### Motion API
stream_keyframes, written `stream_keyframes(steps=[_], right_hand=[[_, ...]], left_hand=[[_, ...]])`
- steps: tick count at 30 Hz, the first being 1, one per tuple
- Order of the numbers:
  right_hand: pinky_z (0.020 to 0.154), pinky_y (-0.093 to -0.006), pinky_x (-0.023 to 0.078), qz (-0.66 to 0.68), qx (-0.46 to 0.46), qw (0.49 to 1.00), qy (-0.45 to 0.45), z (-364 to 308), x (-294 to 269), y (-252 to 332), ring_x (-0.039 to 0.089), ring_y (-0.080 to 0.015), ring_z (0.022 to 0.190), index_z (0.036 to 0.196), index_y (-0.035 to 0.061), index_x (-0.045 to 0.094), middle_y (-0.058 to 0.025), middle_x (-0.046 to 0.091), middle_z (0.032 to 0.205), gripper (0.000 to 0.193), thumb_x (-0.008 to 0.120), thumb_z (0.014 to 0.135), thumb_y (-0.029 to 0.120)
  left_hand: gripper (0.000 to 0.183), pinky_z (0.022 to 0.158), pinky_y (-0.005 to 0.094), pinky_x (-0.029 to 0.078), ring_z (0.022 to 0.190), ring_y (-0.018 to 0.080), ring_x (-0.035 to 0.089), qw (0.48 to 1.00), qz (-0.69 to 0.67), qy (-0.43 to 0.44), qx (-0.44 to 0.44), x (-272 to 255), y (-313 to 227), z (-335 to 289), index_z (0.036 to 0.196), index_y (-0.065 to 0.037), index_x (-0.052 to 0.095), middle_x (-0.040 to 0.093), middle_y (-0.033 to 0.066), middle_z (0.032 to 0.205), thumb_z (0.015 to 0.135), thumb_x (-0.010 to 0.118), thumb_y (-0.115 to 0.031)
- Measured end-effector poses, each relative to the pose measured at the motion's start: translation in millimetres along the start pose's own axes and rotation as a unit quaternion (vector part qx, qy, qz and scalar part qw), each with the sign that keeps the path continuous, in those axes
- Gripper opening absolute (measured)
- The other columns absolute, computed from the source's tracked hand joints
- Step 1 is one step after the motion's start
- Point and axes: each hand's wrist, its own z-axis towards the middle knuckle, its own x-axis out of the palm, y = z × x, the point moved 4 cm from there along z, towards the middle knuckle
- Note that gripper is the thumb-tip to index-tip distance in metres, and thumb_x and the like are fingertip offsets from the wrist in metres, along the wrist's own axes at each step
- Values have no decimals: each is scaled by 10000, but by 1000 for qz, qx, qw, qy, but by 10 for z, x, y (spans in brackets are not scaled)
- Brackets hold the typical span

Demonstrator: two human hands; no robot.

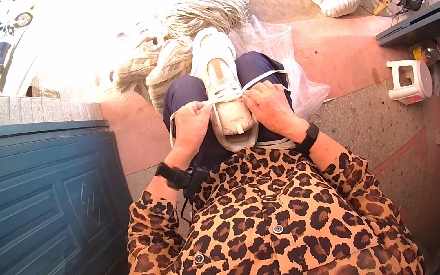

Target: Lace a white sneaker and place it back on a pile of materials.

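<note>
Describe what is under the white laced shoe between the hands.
Dark navy fabric trousers show on either side of the white laced shoe; its underside and whatever it rests on are covered.

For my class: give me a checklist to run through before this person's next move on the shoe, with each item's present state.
1. Left hand has a grip on the lace: ok, pinched between thumb and finger.
2. Right hand has a grip too: ok, its fingers close on the lace at the shoe's other side.
3. Shoe supported: ok, it sits between the knees.
4. Loose lace kept clear: not ok, a stretch crosses the right knee.
5. Lace evenly threaded: cannot tell, the detail is too small.
6. Bundle of laces in view: ok, beyond the knees.
</note>
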Motion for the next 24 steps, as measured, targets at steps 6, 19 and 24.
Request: stream_keyframes(steps=[6,19,24], right_hand=[[719,-362,379,91,27,995,-33,7,-26,-16,542,-233,809,914,47,586,-59,594,814,144,599,797,129],[595,-354,413,244,73,966,-39,28,-10,-176,526,-270,683,720,13,521,-146,528,716,159,632,765,117],[612,-361,432,231,8,973,-3,22,-101,-89,550,-284,695,764,25,574,-124,565,708,99,640,723,87]], left_hand=[[199,671,392,461,761,303,576,829,471,-86,288,68,-350,-173,817,-28,660,640,123,785,773,614,-217],[111,708,398,431,809,301,525,848,411,-50,332,136,-337,-162,749,-76,629,621,76,819,687,603,-164],[170,692,390,405,854,252,500,787,470,-66,395,364,-673,-299,804,-108,610,579,40,810,693,641,-232]])
